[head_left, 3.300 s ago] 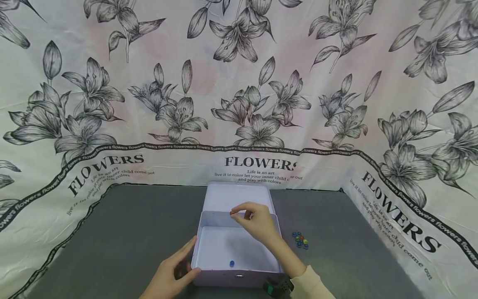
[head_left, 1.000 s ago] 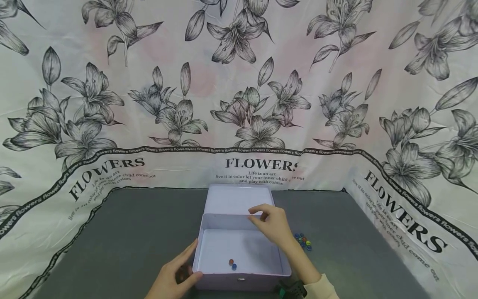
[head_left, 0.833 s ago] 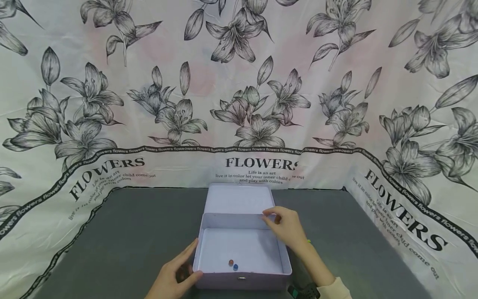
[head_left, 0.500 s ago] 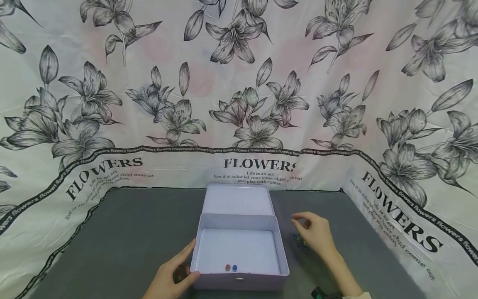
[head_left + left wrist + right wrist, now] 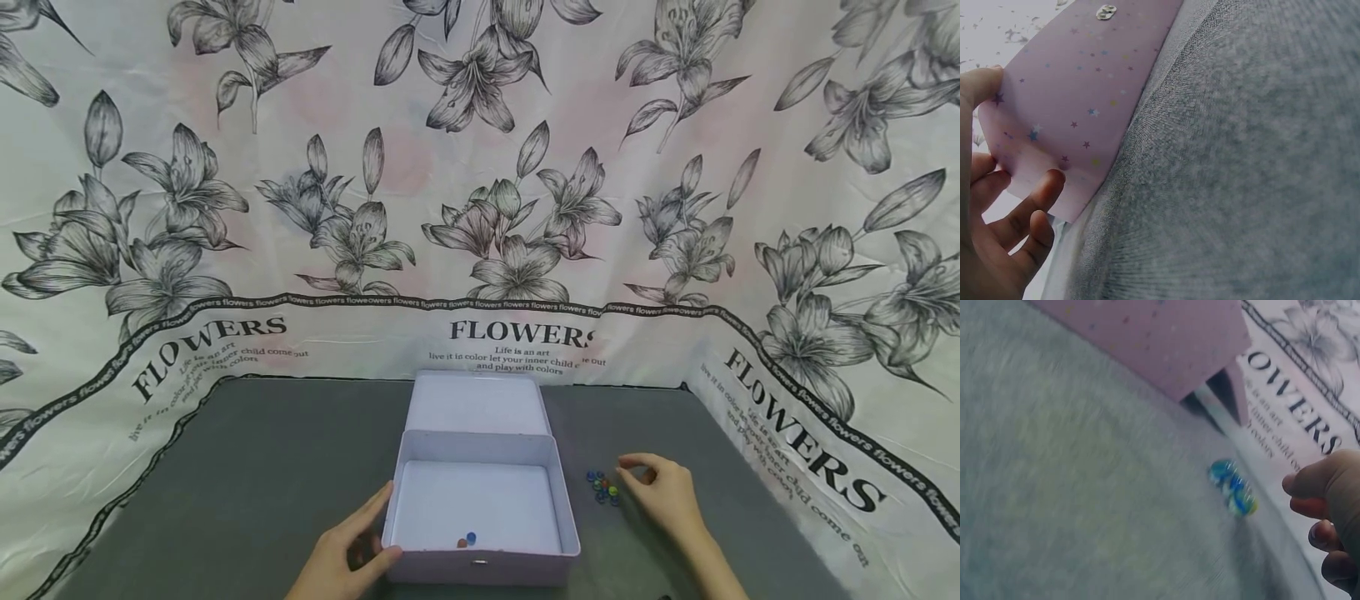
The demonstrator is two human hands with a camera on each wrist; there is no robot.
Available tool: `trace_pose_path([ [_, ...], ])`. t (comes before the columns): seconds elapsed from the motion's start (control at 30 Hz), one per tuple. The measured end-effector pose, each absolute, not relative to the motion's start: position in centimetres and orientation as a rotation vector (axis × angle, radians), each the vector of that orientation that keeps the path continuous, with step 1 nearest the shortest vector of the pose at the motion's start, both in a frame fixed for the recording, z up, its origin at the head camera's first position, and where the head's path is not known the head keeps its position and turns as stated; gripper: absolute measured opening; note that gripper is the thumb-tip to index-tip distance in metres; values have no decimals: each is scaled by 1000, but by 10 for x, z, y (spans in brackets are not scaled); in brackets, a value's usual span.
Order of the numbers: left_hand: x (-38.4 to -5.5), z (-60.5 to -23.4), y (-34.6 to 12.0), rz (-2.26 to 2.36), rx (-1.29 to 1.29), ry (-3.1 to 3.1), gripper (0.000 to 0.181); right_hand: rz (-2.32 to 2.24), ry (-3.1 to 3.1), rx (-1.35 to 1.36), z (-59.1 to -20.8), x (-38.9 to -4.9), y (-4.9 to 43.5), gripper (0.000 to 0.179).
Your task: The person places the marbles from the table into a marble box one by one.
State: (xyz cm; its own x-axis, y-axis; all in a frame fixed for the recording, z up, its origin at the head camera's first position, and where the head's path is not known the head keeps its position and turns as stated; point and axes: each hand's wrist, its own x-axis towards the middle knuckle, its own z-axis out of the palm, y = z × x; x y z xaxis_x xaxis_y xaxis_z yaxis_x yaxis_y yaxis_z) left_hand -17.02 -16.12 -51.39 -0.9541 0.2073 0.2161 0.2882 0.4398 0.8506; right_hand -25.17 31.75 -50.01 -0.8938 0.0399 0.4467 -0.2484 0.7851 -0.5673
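A lilac, star-printed tin box (image 5: 480, 571) stands with its lid (image 5: 478, 402) folded back. On its pale floor, near the front wall, lie a blue marble (image 5: 471, 538) and an orange-brown marble (image 5: 462, 543). My left hand (image 5: 345, 546) grips the box's front left corner, thumb on the front rim and fingers along the side; the left wrist view has the left hand (image 5: 1013, 219) around that corner. Just right of a cluster of glass marbles (image 5: 602, 487) hovers my right hand (image 5: 663, 496), fingers loosely bent and holding nothing. Those marbles (image 5: 1233, 487) sit apart from the fingertips in the right wrist view.
Dark grey cloth (image 5: 300, 450) covers the table around the box. A white curtain with printed lilies (image 5: 517, 208) hangs along the back and both sides, and its lower border meets the table edges.
My right hand let the orange-brown marble go into the box, then moved right and down to the marble cluster. Both marbles in the box rolled slightly. My left hand stayed on the corner.
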Motion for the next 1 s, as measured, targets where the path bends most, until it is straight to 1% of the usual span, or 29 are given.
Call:
trace_pose_path([
  [0.23, -170, -516, -161, -1572, -461, -2576, 75, 968, -2494, 201, -517, -253, 326, 13],
  [0.43, -169, -516, -161, -1553, -442, -2595, 75, 1071, -2479, 157, -527, -250, 334, 14],
  [0.73, -169, -514, -160, -1547, -418, -2641, 75, 1149, -2531, 183, -536, -246, 333, 16],
  [1.0, -170, -517, -160, -1529, -556, -2466, 71, 1181, -2492, 305, -537, -250, 335, 10],
])
